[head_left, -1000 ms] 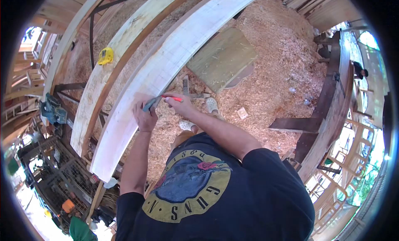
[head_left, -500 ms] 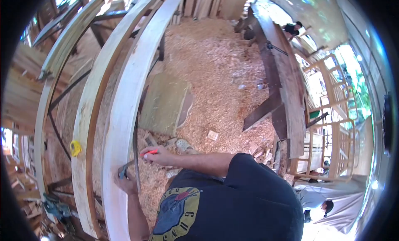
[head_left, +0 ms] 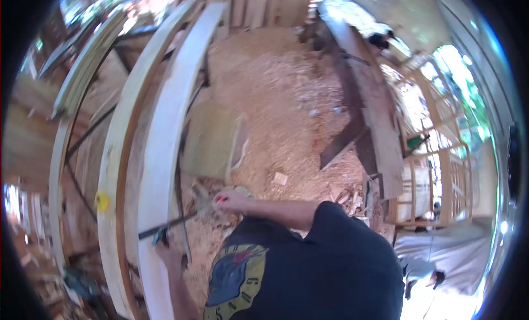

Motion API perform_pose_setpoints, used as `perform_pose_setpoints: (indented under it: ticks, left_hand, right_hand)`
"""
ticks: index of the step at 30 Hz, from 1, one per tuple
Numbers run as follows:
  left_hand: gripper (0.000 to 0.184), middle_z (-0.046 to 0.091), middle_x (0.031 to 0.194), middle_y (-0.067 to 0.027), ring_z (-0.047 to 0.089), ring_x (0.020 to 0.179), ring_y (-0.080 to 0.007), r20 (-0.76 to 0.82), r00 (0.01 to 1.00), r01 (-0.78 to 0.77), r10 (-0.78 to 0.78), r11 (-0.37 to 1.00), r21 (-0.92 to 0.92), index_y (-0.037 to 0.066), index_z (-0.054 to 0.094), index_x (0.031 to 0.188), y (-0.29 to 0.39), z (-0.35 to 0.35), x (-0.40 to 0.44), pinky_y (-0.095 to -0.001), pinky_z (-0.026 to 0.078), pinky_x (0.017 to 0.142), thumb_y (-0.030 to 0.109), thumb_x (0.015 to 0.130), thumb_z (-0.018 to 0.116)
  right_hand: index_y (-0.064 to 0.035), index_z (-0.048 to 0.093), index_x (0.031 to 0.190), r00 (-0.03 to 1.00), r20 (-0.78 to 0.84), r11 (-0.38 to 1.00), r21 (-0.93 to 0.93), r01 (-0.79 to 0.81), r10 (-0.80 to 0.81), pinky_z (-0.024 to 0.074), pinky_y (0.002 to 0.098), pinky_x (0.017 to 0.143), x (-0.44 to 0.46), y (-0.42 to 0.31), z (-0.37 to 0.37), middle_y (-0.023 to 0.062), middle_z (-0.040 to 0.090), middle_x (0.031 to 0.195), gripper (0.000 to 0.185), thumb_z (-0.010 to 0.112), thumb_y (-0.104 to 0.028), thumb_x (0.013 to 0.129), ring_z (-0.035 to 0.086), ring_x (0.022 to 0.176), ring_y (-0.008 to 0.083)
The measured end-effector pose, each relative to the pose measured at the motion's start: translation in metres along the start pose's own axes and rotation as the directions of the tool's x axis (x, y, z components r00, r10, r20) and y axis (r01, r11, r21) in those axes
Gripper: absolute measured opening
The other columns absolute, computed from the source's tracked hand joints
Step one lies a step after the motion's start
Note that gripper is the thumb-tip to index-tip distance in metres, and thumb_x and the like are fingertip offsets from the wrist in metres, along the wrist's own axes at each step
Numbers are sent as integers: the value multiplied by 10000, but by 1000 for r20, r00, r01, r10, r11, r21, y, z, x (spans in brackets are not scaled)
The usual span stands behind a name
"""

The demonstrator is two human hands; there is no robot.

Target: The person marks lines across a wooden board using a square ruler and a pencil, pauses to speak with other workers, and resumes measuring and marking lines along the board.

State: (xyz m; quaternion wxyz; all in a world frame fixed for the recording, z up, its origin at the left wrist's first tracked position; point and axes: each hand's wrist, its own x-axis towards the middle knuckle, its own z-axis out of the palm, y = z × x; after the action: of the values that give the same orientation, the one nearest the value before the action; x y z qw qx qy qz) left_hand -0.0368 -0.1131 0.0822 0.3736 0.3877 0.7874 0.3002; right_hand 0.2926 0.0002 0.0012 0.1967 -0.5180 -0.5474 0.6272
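Observation:
My left hand (head_left: pixel 169 253) is closed around the blue head of a square (head_left: pixel 160 236) at the right edge of a pale plank (head_left: pixel 155 179). The square's dark blade lies slantwise across the plank and sticks out past its right edge. To the right of the plank, my right hand (head_left: pixel 234 202) is closed on a small red pen-like marker (head_left: pixel 221 199). Motion blur hides the marker's tip, which appears apart from the wood.
Another long plank (head_left: pixel 113 176) runs parallel at left, with a yellow tape measure (head_left: pixel 102 201) on it. A blue-green power tool (head_left: pixel 80 281) sits lower left. A board (head_left: pixel 209 146) lies on the shavings-covered floor. Timber (head_left: pixel 380 138) stands at right; a person (head_left: pixel 421 271) is beyond.
My right hand has moved right, away from the plank, with the red marker. The square's blade now shows across the plank, pointing left and right. The whole view has shifted slightly.

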Motion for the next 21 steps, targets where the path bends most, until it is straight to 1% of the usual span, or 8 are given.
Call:
perform_pose_setpoints:
  ticks: [1,2,3,4,5,10,12,21]
  left_hand:
    - [257,695,1107,-124,634,1005,-181,-146,967,-234,211,958,-167,-67,681,1227,-34,11,5,-345,525,882,121,1057,637]
    - [300,679,1179,-95,619,1104,-171,-102,978,-204,182,937,-283,-69,644,1303,3,4,-16,-339,506,976,112,1066,610]
    - [321,665,1222,-105,613,1139,-184,-123,946,-323,299,896,-305,-55,624,1335,5,0,-18,-353,499,996,101,1056,613]
    - [348,650,1265,-114,607,1174,-197,-143,900,-435,411,840,-325,-42,604,1367,7,-4,-20,-367,491,1016,91,1045,617]
    - [363,653,1266,-131,619,1175,-222,-224,828,-558,513,789,-256,-26,595,1376,32,-5,-28,-387,492,1011,63,1026,631]
    - [492,628,1212,-181,619,1160,-364,-217,740,-550,636,759,348,35,617,1280,21,-20,-23,-463,482,1026,-102,816,704]
    - [519,632,1194,-170,610,1124,-392,-237,701,-544,672,719,432,67,622,1240,-11,-18,-25,-500,473,983,-85,749,690]
    - [400,614,1207,-151,587,1132,-397,-242,760,-402,603,729,555,78,646,1151,-70,10,-6,-538,449,967,52,756,706]
  right_hand:
    - [-68,781,1178,999,-13,998,-43,46,-47,605,361,791,-7,-10,-6,93,787,920,350,752,-293,911,753,803,200]
    - [-68,786,1161,996,71,998,4,59,-59,608,367,760,13,27,-3,90,780,911,328,764,-284,915,754,785,210]
    - [-71,783,1158,992,97,995,42,-88,83,607,364,729,1,1,-10,86,778,908,333,768,-306,922,743,792,194]
    - [-75,779,1160,997,37,975,-212,-63,72,603,348,720,15,22,-9,77,774,906,314,759,-297,940,725,803,163]
    - [-84,777,1187,997,63,995,-91,-41,47,597,327,743,21,44,-9,77,773,918,333,760,-306,939,708,805,137]
    - [-24,713,1282,982,135,990,-73,-123,132,586,293,757,25,35,-8,72,757,984,328,670,-166,989,707,824,125]
    - [-48,730,1257,981,137,987,-99,-124,137,592,318,727,17,41,-5,73,784,946,372,696,-292,978,730,777,146]
    - [-23,709,1264,970,170,983,-82,-162,174,631,331,785,14,17,0,106,767,1065,318,688,-175,986,761,947,174]
